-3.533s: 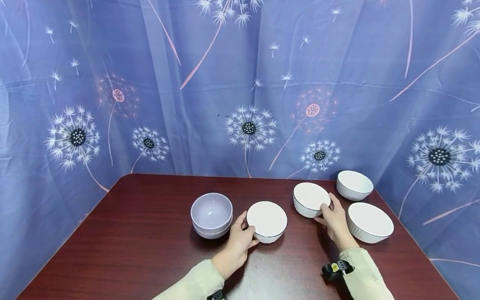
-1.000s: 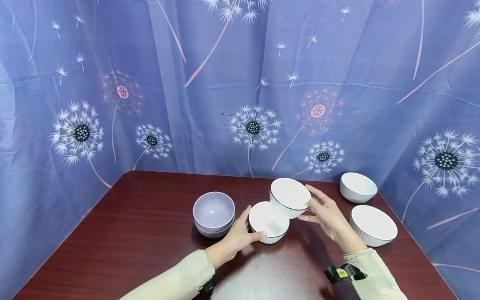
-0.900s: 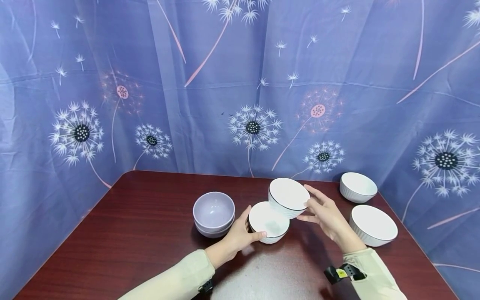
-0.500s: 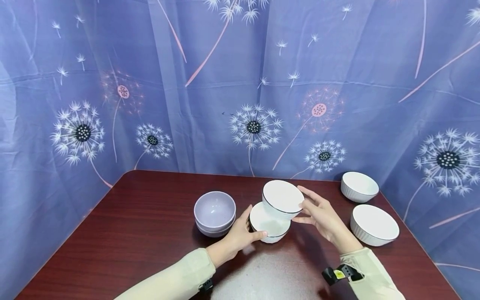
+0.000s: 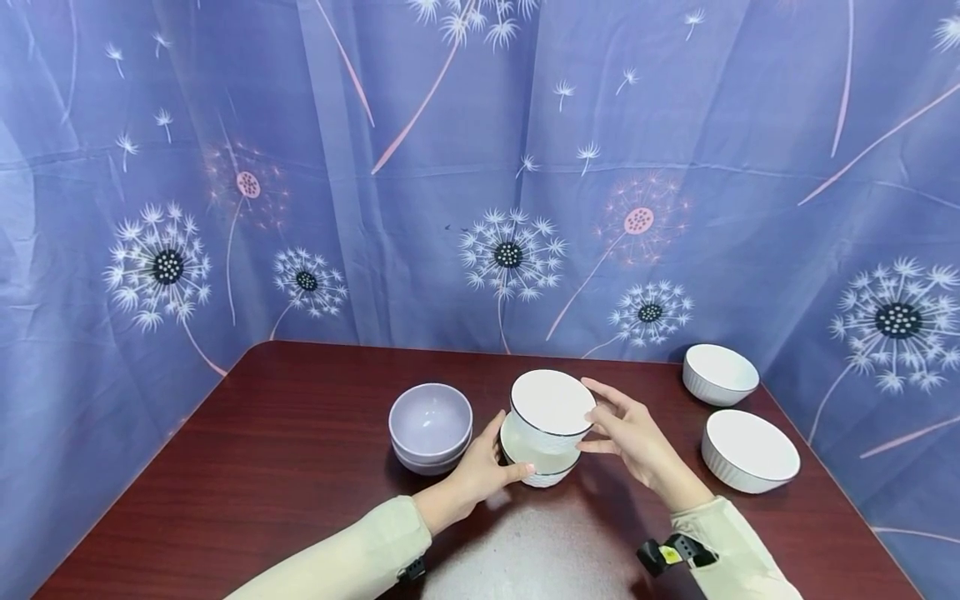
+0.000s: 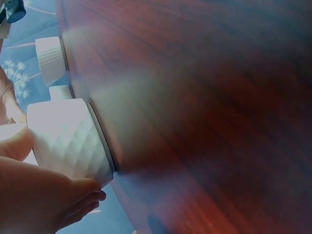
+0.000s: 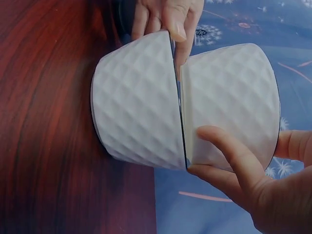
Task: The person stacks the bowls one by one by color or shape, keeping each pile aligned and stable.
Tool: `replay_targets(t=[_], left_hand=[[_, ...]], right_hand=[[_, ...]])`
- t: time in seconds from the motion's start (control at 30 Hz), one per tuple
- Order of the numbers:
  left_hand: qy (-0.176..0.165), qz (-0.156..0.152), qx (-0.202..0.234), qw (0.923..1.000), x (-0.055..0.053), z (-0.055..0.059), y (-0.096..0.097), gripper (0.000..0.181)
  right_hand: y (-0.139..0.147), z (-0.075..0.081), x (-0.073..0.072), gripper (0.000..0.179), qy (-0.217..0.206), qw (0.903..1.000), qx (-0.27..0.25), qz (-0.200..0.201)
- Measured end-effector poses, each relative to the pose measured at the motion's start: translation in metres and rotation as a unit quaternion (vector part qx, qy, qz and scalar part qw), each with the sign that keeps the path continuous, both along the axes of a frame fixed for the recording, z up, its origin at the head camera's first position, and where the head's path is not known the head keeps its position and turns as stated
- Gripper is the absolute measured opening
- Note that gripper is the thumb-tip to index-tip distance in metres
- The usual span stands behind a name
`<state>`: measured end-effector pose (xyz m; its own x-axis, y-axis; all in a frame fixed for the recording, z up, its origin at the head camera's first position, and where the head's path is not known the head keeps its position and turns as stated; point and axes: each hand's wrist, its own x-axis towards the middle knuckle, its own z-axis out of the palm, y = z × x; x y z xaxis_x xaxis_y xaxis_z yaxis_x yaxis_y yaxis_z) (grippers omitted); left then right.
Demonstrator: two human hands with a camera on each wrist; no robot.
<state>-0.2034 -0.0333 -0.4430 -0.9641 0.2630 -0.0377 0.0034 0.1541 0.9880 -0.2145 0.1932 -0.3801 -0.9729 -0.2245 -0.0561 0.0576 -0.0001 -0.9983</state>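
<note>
A white bowl (image 5: 553, 402) with a dark rim is held by my right hand (image 5: 633, 437), thumb at its rim and fingers along its side. It sits directly over a matching white bowl (image 5: 546, 480) on the table, its base at that bowl's mouth. Around the left side of the lower bowl curls my left hand (image 5: 480, 471), thumb on the near rim. Diamond-patterned walls show on both the lower bowl (image 7: 136, 102) and the upper bowl (image 7: 234, 97) in the right wrist view. In the left wrist view, fingers (image 6: 78, 195) lie against the lower bowl (image 6: 73, 139).
Left of my hands stand two stacked lavender bowls (image 5: 430, 425). Two white ribbed bowls, one at the back (image 5: 720, 375) and one nearer (image 5: 750, 450), stand along the table's right side. A blue dandelion-print curtain (image 5: 405, 208) encloses the dark red table (image 5: 262, 483).
My right hand has lifted the upper bowl from the table's back right and carried it left, then down over the lower bowl. My left hand has spread its grip around the lower bowl.
</note>
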Motion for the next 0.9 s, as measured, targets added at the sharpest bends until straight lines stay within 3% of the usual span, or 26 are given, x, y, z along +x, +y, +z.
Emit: replay_targets(t=[0.53, 0.9], left_hand=[[0.019, -0.015, 0.033, 0.9991, 0.002, 0.002, 0.0, 0.091], [0.026, -0.007, 0.023, 0.9994, 0.001, 0.0, 0.0, 0.086]], right_hand=[[-0.014, -0.005, 0.004, 0.059, 0.003, 0.9999, 0.01, -0.005], [-0.018, -0.005, 0.006, 0.053, 0.012, 0.9988, 0.043, -0.019]])
